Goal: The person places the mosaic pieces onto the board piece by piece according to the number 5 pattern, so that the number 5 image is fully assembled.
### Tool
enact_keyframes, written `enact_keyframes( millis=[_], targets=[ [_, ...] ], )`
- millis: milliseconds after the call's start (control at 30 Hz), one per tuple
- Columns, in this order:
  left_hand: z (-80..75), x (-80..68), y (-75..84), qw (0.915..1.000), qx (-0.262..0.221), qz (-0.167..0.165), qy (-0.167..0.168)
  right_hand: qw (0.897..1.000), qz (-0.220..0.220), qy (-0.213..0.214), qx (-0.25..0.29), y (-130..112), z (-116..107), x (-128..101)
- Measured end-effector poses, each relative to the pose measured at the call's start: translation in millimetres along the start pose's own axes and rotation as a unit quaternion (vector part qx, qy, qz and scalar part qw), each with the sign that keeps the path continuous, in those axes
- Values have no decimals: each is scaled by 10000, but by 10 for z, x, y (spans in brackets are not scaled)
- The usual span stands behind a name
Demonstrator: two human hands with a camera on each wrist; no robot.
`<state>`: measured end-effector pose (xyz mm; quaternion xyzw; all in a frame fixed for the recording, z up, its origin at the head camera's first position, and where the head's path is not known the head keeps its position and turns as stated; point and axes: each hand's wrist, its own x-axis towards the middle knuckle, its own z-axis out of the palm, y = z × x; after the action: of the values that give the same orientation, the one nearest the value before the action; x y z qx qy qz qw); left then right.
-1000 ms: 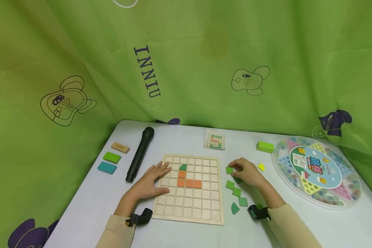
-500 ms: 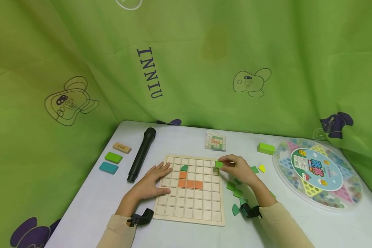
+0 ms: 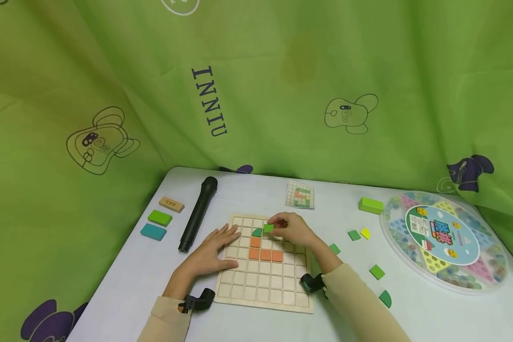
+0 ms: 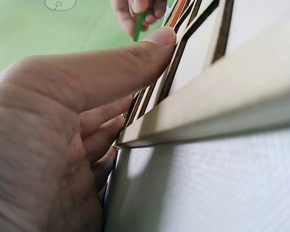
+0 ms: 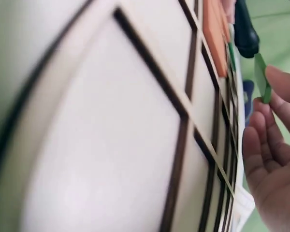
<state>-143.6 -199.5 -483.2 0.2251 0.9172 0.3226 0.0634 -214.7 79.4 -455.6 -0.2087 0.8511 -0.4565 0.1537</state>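
Observation:
A wooden grid board (image 3: 265, 280) lies on the pale table, with several orange square tiles (image 3: 265, 254) and one dark green quarter-round tile (image 3: 256, 232) set in its cells. My right hand (image 3: 288, 228) hovers over the board's upper rows and pinches a light green square tile (image 3: 268, 228), right beside the dark green piece. The same tile (image 5: 261, 77) shows edge-on between my fingertips in the right wrist view. My left hand (image 3: 213, 249) lies flat on the board's left edge, its thumb (image 4: 130, 63) resting on the frame.
Loose green tiles (image 3: 376, 271) and a yellow one (image 3: 365, 232) lie right of the board. A round marble game tray (image 3: 444, 240) sits far right, with a green block (image 3: 371, 205) beside it. A black microphone (image 3: 198, 219), coloured blocks (image 3: 160, 218) and a pattern card (image 3: 300, 194) are also on the table.
My right hand lifted a light green tile from the loose pile on the right and carried it left over the board to beside the dark green piece. The left hand stayed put.

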Motion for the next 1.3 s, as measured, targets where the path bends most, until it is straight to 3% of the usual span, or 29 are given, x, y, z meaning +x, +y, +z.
enact_keyframes(
  millis=[200,600,767,1067,1300],
  targets=[
    [-4,-4,12,10000,-39,-40,-38,9986,7,-152,-512,-27,80,59],
    [-17,20,13,10000,-43,-12,3,9957,-96,-205,-895,-51,102,79],
    [-8,15,2,9999,-95,41,-5,9981,1,-234,-576,-22,70,27],
    [12,-14,-10,10000,-57,42,25,9996,-39,268,-6,66,-212,-358],
    [-1,-13,-9,10000,-9,25,16,9978,55,662,-25,304,-558,-807]
  ],
)
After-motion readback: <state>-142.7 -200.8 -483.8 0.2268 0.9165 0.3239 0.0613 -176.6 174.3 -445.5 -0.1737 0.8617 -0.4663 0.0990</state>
